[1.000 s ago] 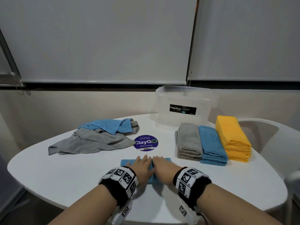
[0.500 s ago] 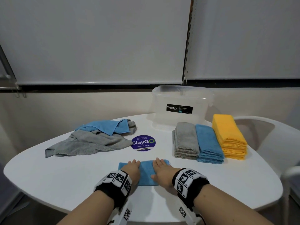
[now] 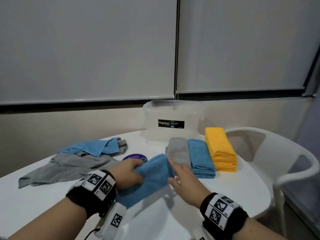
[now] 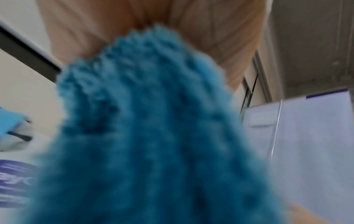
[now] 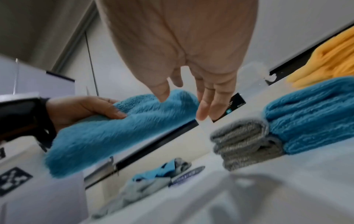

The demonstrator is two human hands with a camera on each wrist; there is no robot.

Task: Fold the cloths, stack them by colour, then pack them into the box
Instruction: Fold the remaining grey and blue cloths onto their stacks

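Observation:
A folded blue cloth hangs above the white table, gripped at its left edge by my left hand. The right wrist view shows that hand's thumb curled over the folded blue cloth. My right hand is beside the cloth's right edge with fingers straight, its thumb touching the cloth. Folded stacks stand at the right: grey, blue, yellow. A clear plastic box stands behind them. In the left wrist view the blue cloth fills the picture.
A loose heap of grey cloth and blue cloth lies at the table's left. A round purple sticker shows behind the held cloth. A white chair stands at the right.
The folded blue cloth, pressed flat on the table by both hands before, is now lifted and carried rightward towards the stacks by the left hand. The right hand has come off it.

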